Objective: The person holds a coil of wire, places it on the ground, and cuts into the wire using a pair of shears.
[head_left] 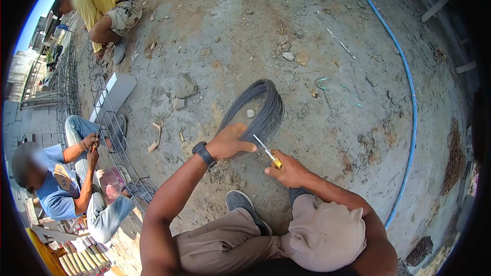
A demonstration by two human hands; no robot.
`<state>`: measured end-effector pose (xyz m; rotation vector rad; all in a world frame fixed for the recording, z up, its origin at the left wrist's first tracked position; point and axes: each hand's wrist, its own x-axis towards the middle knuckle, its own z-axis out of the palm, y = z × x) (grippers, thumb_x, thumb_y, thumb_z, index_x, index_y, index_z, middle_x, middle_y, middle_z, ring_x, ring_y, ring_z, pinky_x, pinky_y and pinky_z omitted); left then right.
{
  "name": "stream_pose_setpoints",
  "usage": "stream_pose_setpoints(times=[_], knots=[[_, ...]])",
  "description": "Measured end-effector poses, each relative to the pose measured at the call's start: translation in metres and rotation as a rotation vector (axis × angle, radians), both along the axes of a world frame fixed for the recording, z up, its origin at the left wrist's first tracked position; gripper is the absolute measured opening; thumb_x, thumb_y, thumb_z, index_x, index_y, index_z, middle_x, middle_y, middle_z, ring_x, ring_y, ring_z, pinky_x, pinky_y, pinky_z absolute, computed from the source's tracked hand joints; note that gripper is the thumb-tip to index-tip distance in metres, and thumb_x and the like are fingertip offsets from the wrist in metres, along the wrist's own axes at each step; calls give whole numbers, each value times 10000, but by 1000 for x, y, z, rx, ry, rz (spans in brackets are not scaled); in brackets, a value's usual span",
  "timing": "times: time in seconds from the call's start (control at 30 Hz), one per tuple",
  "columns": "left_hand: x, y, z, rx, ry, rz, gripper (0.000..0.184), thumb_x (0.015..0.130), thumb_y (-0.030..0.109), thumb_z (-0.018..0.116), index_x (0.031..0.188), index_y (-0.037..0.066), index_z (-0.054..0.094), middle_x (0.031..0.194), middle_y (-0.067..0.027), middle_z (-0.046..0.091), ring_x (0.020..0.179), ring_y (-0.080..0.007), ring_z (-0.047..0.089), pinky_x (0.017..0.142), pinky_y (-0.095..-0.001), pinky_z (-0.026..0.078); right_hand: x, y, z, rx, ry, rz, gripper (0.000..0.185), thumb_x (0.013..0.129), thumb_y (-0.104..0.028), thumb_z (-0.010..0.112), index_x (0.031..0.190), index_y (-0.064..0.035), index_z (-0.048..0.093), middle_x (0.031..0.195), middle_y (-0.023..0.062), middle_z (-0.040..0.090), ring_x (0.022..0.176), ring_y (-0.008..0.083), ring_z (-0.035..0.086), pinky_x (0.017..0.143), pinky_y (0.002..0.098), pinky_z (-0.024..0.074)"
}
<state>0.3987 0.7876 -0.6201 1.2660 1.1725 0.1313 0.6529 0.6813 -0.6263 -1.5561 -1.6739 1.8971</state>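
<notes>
A coil of dark wire (273, 103) is held up over the dirt ground, a loop of many thin strands. My left hand (230, 143), with a dark watch at the wrist, is wrapped round the near left side of the coil, its thumb pointing right. Just right of it, my right hand (289, 169) grips a tool with a yellow handle (276, 162). The tool's thin metal shaft (262, 144) points up and left toward the coil's lower edge. Whether the shaft touches the wire I cannot tell.
A seated person in blue (56, 189) works at a long rebar cage (120, 148) on the left. Another person in yellow (99, 2) bends over its far end. A white block (115, 94) lies beside the cage. A blue hose (409, 87) runs along the right.
</notes>
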Motion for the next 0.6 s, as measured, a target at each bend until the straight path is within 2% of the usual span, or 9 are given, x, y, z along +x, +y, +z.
stream_pose_setpoints(times=[0.27,0.4,0.5,0.6], knots=[[-2,6,20,-83,-113,104,458,818,94,896,1171,-7,622,1018,-16,703,897,-81,645,761,-263,525,1,-4,-9,95,6,-28,531,959,-347,698,1341,-32,508,1019,255,659,963,425,661,839,502,503],[-2,4,25,-70,-100,61,415,833,104,891,1136,5,626,994,-11,703,889,-78,644,766,-257,523,-1,-4,-11,4,33,1,620,962,-355,696,1434,-23,471,1106,255,656,1025,412,656,883,485,507],[-2,-3,8,1,-29,-31,400,834,93,890,1106,6,610,975,-21,702,870,-88,657,754,-262,537,-6,-7,-18,4,65,-17,694,966,-360,692,1507,-19,424,1190,259,644,1090,402,647,929,469,506],[-3,-8,-8,4,-51,-24,400,832,67,884,1092,1,588,951,-35,697,849,-106,676,730,-274,554,-9,-8,-20,9,44,-26,727,968,-356,687,1541,-17,393,1247,266,632,1135,396,639,956,460,503]])
